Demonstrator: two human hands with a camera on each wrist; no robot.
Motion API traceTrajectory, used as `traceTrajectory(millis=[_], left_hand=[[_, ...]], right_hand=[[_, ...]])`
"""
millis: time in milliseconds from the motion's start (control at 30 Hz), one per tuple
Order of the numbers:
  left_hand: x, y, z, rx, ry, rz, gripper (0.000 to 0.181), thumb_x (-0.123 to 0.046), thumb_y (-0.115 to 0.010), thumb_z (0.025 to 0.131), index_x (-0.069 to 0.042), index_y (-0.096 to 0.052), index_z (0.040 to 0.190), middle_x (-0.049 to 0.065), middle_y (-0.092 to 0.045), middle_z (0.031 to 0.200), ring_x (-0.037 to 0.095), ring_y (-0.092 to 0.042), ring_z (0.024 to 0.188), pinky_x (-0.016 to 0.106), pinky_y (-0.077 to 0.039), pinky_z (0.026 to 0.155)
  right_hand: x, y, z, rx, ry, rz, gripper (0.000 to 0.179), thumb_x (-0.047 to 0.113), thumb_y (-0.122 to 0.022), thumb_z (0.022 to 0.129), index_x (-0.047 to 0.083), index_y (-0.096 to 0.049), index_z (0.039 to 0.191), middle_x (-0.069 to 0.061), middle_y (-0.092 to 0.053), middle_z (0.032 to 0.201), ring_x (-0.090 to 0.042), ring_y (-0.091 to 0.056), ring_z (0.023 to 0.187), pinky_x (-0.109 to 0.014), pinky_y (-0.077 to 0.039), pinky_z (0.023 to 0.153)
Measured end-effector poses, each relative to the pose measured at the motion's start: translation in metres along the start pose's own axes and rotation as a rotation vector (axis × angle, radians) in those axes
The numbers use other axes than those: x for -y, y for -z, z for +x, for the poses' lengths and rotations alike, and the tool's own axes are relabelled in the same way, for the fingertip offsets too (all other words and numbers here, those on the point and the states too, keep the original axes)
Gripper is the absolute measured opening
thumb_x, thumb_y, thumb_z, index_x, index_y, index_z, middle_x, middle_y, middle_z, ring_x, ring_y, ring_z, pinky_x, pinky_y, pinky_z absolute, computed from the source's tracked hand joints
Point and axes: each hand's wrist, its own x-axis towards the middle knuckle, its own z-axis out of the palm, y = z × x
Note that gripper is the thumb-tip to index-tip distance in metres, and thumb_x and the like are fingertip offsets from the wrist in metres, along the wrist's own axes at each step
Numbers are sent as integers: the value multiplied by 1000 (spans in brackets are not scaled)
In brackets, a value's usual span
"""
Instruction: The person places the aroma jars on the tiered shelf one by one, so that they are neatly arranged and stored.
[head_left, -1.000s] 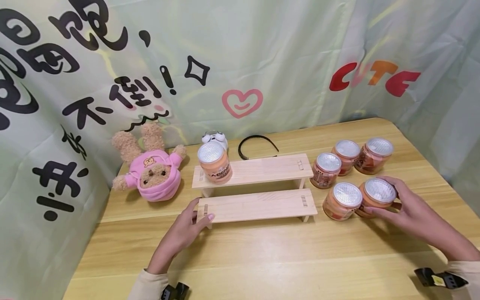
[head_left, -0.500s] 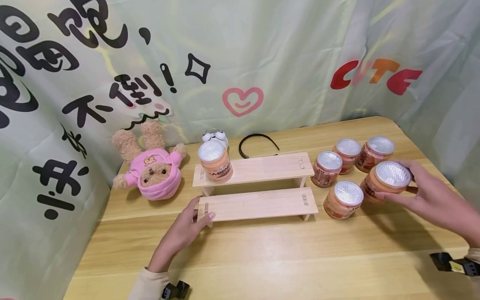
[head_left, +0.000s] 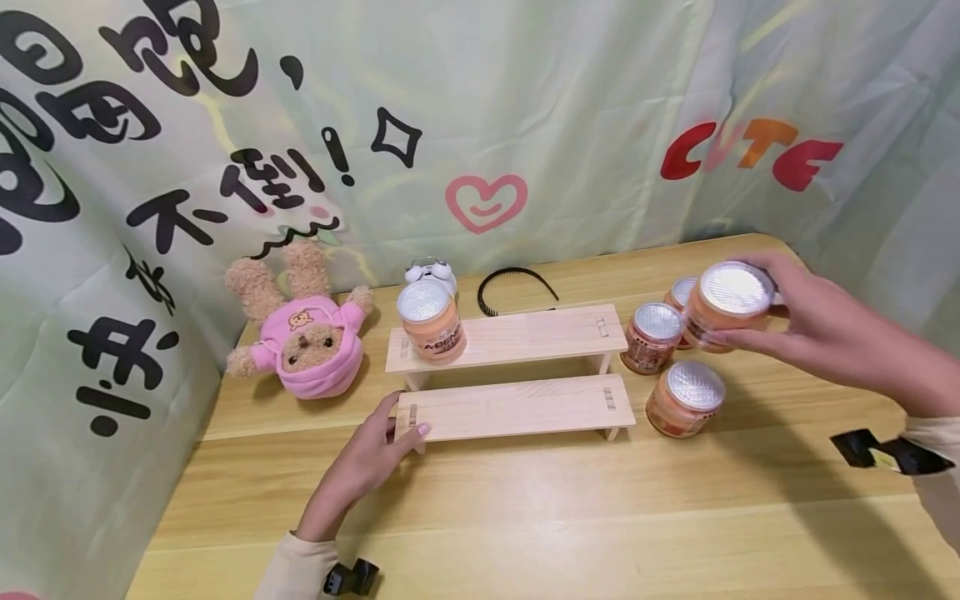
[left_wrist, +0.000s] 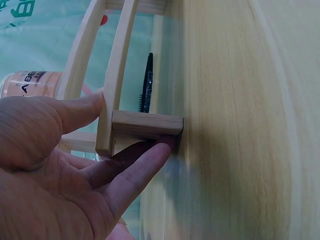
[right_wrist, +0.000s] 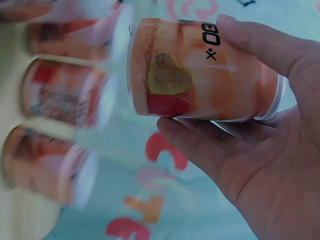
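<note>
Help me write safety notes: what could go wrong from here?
The raised jar in the right hand might bump the standing jars close by. Held by its sides, it could also slip. The left hand grips the left end of the lower wooden shelf; an accidental tug might shift it.

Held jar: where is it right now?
In the head view, the held jar is at right, in the right hand, partly hiding a standing jar behind it.
</note>
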Motion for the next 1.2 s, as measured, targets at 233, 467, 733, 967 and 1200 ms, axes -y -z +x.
traceTrajectory(millis=[233, 467, 733, 967, 1200], left_hand=[[1, 0, 0, -4, 9, 9, 76, -31, -65, 101, 1, -26, 157, 29, -59, 134, 38, -57, 125, 55, -48, 102], [2, -1, 2, -9, 30, 19, 76, -32, -66, 101, 0, -26, 158, 29, -56, 138, 39, -55, 128, 55, -46, 104], [1, -1, 2, -10, 31, 20, 76, -34, -65, 100, -1, -28, 157, 29, -55, 139, 38, -54, 129, 56, -45, 105], [0, -1, 2, -13, 10, 21, 73, -31, -65, 101, -1, -29, 157, 27, -56, 139, 36, -55, 128, 55, -44, 106], [0, -1, 1, -20, 6, 25, 72, -31, -66, 101, -1, -30, 156, 26, -59, 137, 33, -56, 126, 55, -46, 104]], right_hand=[[34, -14, 37, 131, 19, 34, 72, 7, -86, 82, 1, -44, 140, -7, -60, 119, -9, -56, 98, -14, -49, 77], [62, -41, 73, 246, 93, 57, 67, 20, -84, 86, 1, -45, 137, -6, -60, 118, -17, -57, 103, -35, -52, 88], [78, -78, 102, 339, 194, 92, 68, 22, -80, 90, 0, -41, 141, -9, -57, 124, -21, -57, 112, -45, -48, 97], [91, -101, 119, 377, 197, 139, 74, 26, -81, 89, 0, -38, 143, -8, -56, 125, -19, -56, 113, -41, -47, 102], [96, -115, 129, 370, 216, 178, 73, 27, -81, 89, 0, -39, 143, -10, -56, 129, -19, -56, 116, -39, -47, 103]])
